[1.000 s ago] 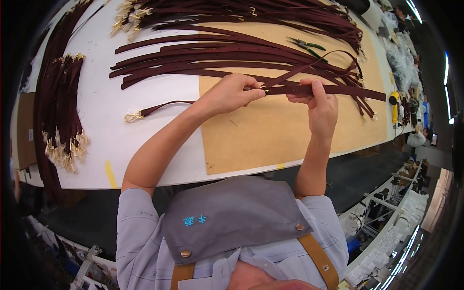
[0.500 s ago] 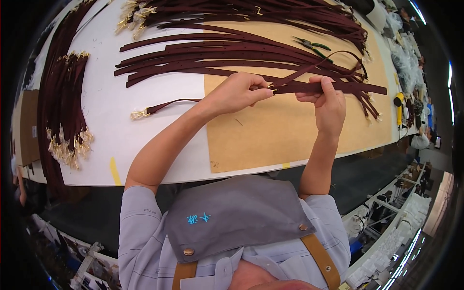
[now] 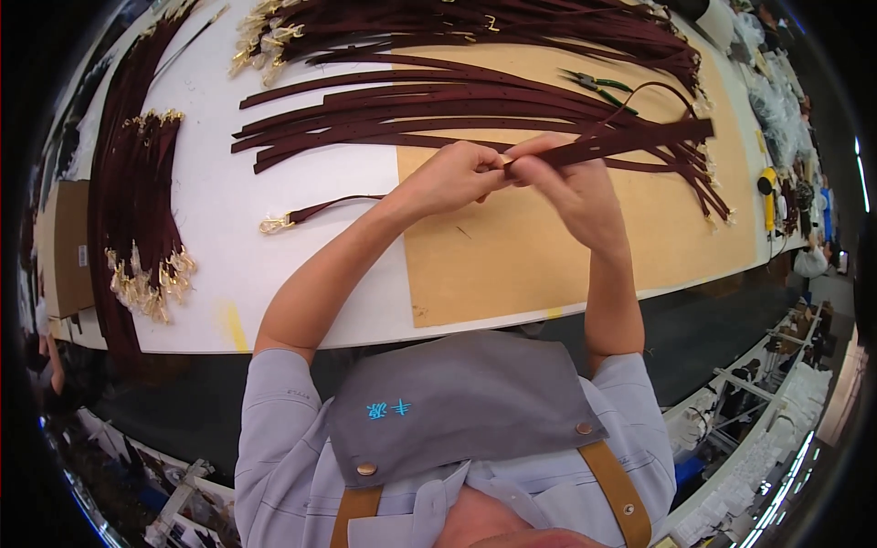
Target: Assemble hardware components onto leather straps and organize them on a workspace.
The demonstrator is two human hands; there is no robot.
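My left hand [image 3: 459,178] pinches a dark maroon strap [image 3: 644,142] at the middle of the table, at the spot where its buckle lies hidden by my fingers. Close against it, my right hand [image 3: 583,199], a little blurred, has its thumb and fingers on the same strap. The strap's punched free end slants up to the right past my right hand. From under my left forearm a thinner stretch of strap runs left to a gold snap hook [image 3: 277,224] lying on the white table. Just beyond my hands lies a row of loose maroon straps [image 3: 365,110].
Green-handled pliers [image 3: 598,84] rest among the straps. A thick pile of straps [image 3: 411,20] covers the far side. Bundled straps with wrapped gold hooks [image 3: 151,210] hang over the left edge. Tan board [image 3: 512,265] covers part of the table; a yellow tool [image 3: 767,196] is at right.
My right hand has moved left along the strap to meet my left hand. The strap's free end has swung upward. The view has shifted slightly.
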